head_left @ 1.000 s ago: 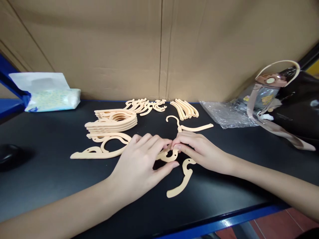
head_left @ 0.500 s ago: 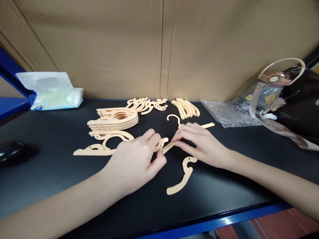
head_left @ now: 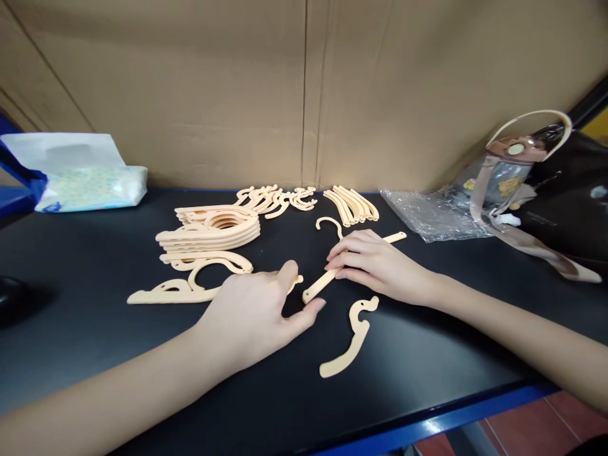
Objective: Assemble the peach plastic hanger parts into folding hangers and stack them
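Note:
My left hand [head_left: 259, 313] is over a cream plastic piece whose small hooked tip [head_left: 297, 280] shows past the fingers; the thumb is spread away from them. My right hand [head_left: 375, 266] closes its fingers on a long flat cream bar [head_left: 320, 285], which slants across the table. Beyond the right hand a curved hook [head_left: 329, 220] rises from the same place. Nearer me, a loose curved arm piece [head_left: 354, 345] lies flat on the black table. Left of my left hand lie a flat cream hanger part [head_left: 175, 296] and a stack of similar parts [head_left: 209, 237].
Small hooks [head_left: 275, 200] and curved strips [head_left: 351, 206] lie at the back of the table [head_left: 266, 405]. A tissue pack [head_left: 90, 187] stands back left, a black mouse [head_left: 12, 297] at the left edge. Plastic wrap [head_left: 427, 215], a bottle [head_left: 503, 174] and a black bag [head_left: 574, 202] are at right.
My left thumb has come away from the bar, whose near end now shows. The piece under my left hand has shifted left with the fingers. The view has shifted slightly.

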### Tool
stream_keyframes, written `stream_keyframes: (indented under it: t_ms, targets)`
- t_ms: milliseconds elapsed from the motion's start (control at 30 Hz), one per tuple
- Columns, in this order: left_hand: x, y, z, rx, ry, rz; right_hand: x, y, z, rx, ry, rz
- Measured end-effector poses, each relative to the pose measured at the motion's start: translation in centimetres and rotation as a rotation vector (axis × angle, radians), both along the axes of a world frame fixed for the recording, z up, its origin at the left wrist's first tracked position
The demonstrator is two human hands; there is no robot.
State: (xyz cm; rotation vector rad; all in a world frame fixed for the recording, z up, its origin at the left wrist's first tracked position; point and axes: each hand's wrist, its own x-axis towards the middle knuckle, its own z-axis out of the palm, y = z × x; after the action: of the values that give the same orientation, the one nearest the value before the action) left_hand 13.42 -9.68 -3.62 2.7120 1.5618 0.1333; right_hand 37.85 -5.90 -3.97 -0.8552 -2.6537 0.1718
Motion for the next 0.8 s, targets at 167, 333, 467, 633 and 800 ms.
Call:
stream_keyframes:
  t_ms: [167, 333, 467, 633, 800]
  targets:
    - [0.16, 0.13, -0.13, 0.005, 0.042, -0.002, -0.04, 0.10, 0.00, -0.064, 0.055, 0.009]
    - [0.12, 0.29, -0.28, 0.011, 0.064, -0.020, -0.18, -0.01, -0.02, -0.105, 0.089, 0.019]
    - [0.09, 0.07, -0.22, 0.019, 0.082, -0.030, -0.28, -0.15, -0.17, -0.126, 0.118, 0.028]
    - [0.21, -0.10, -0.04, 0.014, 0.099, -0.011, -0.32, -0.18, -0.22, -0.096, 0.111, 0.019]
    - [0.26, -0.09, -0.04, 0.013, 0.109, 0.019, -0.22, -0.17, -0.25, -0.064, 0.108, 0.025]
